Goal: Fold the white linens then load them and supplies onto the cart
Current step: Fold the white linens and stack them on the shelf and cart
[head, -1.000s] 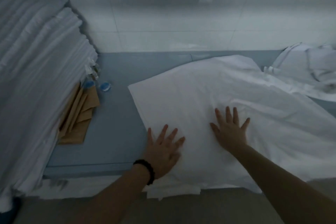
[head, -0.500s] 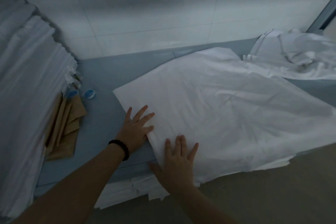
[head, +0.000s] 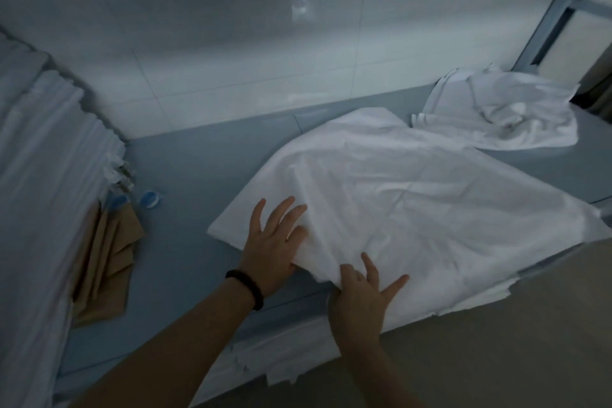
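- While both hands rest on it, the large white linen sheet [head: 414, 202] lies spread over the near right part of the blue-grey tabletop [head: 198, 169], overhanging its front edge.
- Left hand [head: 275, 242], with a black wristband [head: 246, 288]: flat, fingers spread wide, on the sheet's near left corner.
- Right hand [head: 362, 298]: fingers splayed, pressing the sheet's near edge; cloth bunches between the hands.
- Crumpled white linen [head: 503, 113] lies at the far right corner.
- Tall stack of folded white linens [head: 49, 175] stands at the left edge, with tan folded cloths [head: 106, 262] at its foot.
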`<state>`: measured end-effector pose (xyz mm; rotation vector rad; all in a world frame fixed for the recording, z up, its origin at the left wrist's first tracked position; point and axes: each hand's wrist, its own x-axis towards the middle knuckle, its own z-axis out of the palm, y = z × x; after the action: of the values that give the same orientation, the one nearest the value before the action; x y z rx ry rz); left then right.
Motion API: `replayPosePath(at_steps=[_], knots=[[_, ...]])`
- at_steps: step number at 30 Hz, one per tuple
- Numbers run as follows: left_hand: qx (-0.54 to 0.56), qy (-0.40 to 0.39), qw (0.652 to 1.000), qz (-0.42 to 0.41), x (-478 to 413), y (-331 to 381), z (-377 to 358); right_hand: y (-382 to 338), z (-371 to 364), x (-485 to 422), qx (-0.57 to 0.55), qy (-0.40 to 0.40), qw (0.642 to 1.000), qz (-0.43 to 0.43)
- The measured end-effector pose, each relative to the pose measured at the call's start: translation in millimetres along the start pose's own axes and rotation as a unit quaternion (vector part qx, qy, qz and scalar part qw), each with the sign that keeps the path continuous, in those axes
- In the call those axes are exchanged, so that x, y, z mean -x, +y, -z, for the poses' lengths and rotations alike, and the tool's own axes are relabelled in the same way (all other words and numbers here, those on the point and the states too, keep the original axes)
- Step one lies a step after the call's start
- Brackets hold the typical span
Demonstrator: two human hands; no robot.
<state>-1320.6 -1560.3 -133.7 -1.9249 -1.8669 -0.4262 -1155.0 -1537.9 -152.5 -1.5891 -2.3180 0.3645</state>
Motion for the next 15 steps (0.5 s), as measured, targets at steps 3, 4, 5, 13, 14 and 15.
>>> replayPosePath(at_steps=[3, 4, 5, 13, 14, 15], knots=[[-0.004, -0.023, 0.997, 0.079, 0.1, -3.2, 1.3, 24.4, 30.5, -9.8, -0.001, 0.13, 0.991, 0.038], [0.0, -0.027, 0.994, 0.104, -1.6, -6.0, 2.9, 34.2, 40.8, -15.0, 0.006, 0.163, 0.986, 0.042], [0.007, -0.037, 0.991, 0.126, -5.0, -8.6, 5.7, 43.9, 50.4, -18.5, 0.011, 0.189, 0.981, 0.047], [0.094, -0.162, 0.964, 0.187, -58.3, 21.0, 16.2, 89.5, 107.6, -7.4, -0.042, 0.243, 0.968, 0.041], [0.111, -0.158, 0.962, 0.192, -61.0, 29.0, 16.8, 96.0, 115.3, -6.3, -0.049, 0.254, 0.965, 0.035], [0.129, -0.143, 0.961, 0.199, -63.9, 38.0, 19.7, 102.8, 123.5, -5.6, -0.05, 0.261, 0.964, 0.026]])
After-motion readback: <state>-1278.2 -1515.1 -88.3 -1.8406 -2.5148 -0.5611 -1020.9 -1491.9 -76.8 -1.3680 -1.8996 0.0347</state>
